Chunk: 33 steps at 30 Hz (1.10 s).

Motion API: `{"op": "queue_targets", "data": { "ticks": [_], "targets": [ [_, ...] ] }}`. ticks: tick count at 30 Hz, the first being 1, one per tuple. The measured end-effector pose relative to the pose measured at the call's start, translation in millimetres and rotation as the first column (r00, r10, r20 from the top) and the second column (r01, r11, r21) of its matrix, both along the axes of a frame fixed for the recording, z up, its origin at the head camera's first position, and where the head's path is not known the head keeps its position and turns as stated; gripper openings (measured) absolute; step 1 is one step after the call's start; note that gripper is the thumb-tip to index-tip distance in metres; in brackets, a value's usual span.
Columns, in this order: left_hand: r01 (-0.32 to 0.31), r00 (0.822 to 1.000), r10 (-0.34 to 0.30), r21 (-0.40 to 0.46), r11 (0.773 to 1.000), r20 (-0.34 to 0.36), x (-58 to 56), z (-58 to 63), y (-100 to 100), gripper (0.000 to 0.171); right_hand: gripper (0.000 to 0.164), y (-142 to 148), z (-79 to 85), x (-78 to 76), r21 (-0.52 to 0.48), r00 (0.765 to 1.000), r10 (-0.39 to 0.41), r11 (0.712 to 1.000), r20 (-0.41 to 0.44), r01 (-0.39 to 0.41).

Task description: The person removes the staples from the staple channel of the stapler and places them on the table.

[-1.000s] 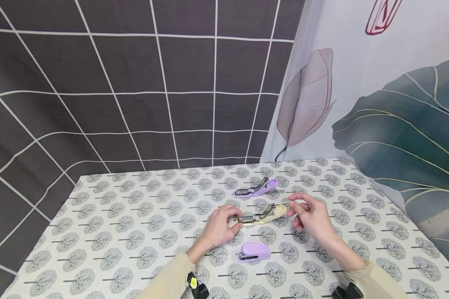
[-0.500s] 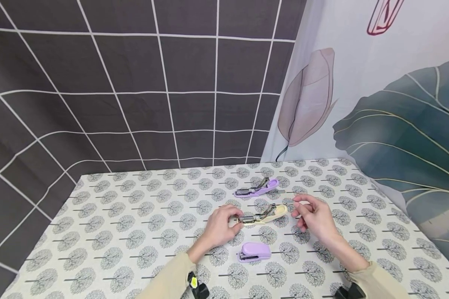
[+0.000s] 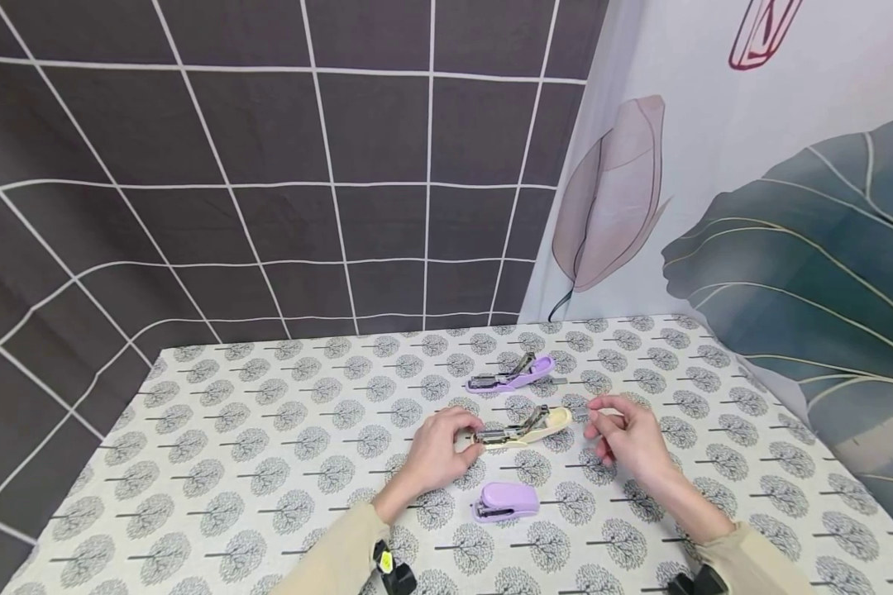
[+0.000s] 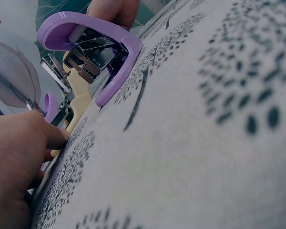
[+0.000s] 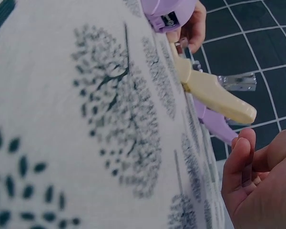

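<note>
Nearest the wearer, below the cream mini stapler, two beige sleeves come in, each with a dark device strapped at the wrist. Between them and the cream mini stapler sits a folded lilac mini stapler, apart from both hands.

The left hand lies at the left end of the cream mini stapler, thumb and fingers pinching that end, where the metal staple channel begins. The cream mini stapler lies spread out on the cloth, its metal parts raised mid-length and its rounded cream handle extending right, away from the grip. The right hand is just beyond that handle's tip, not touching it, thumb and index brought close together; whether something thin is between them cannot be told.

Behind the cream mini stapler, a second lilac mini stapler lies similarly unfolded. The tree-print tablecloth runs beneath all three. Farther behind the cream mini stapler hang a dark white-gridded cloth and, rightward, a leaf-print curtain.
</note>
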<state>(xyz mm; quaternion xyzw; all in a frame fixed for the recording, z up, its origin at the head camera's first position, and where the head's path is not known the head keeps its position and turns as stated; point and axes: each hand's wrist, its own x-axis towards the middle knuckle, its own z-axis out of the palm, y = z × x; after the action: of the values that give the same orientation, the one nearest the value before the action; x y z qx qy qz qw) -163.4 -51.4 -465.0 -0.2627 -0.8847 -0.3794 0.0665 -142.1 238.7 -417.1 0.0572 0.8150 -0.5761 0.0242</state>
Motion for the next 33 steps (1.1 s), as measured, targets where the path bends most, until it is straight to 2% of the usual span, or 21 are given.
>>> {"op": "queue_targets", "data": {
  "ticks": [8,24,33],
  "targets": [
    [-0.001,1.000,0.001,-0.002,1.000,-0.004,-0.3,-0.1,0.5,0.023,0.027,3.6,-10.6,-0.5,0.020,0.999,-0.002,1.000,0.036,0.002],
    [-0.001,1.000,0.001,-0.003,1.000,0.000,-0.9,-1.3,0.4,0.024,0.025,2.9,-14.5,-0.5,0.066,0.999,0.025,0.997,0.046,-0.028],
    [-0.001,1.000,0.001,-0.002,1.000,0.001,-0.9,-1.5,-0.2,0.024,0.023,0.2,-17.6,-2.7,0.146,0.998,0.050,0.988,0.033,-0.054]
  ]
}}
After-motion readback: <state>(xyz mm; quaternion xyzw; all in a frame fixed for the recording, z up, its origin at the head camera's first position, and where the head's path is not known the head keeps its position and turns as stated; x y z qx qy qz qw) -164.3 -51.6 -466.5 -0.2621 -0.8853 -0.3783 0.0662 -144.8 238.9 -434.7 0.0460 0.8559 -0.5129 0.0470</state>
